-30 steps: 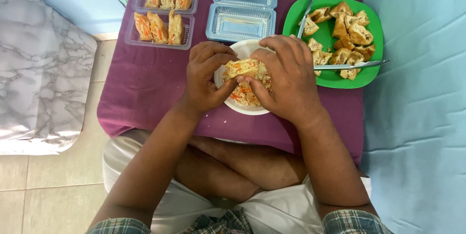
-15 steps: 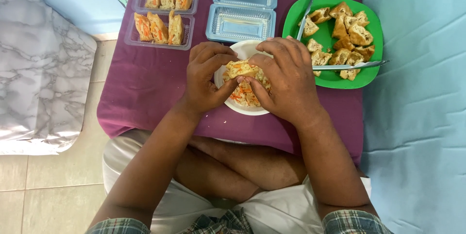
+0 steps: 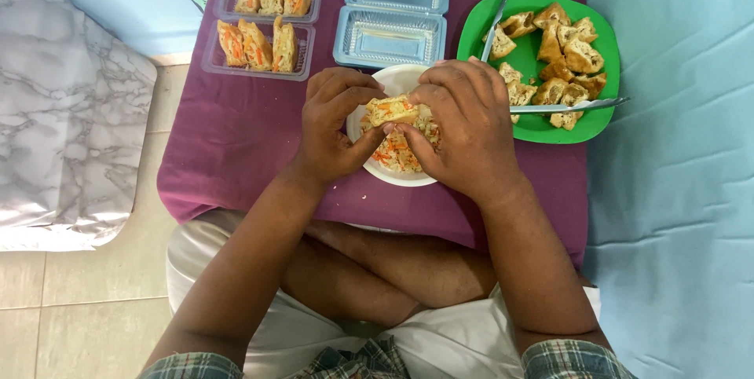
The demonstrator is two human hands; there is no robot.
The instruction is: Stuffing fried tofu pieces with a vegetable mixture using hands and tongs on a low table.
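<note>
My left hand (image 3: 336,124) and my right hand (image 3: 463,124) together hold a stuffed fried tofu piece (image 3: 390,109) with orange and white filling. They hold it just above a white bowl (image 3: 379,82) of shredded vegetable filling (image 3: 397,151). The bowl stands on a purple cloth (image 3: 243,131) over a low table. Both hands' fingers pinch the piece from either side, the thumbs pressing underneath.
A green plate (image 3: 601,124) of fried tofu pieces (image 3: 561,45) with two metal utensils (image 3: 569,105) lies at the right. At the back, a clear plastic box (image 3: 259,21) holds several filled pieces; an empty open box (image 3: 391,14) sits beside it. Marble slab left, blue mat right.
The hands stay over the bowl and have shifted only slightly, fingers working on the tofu piece. Nothing else has moved.
</note>
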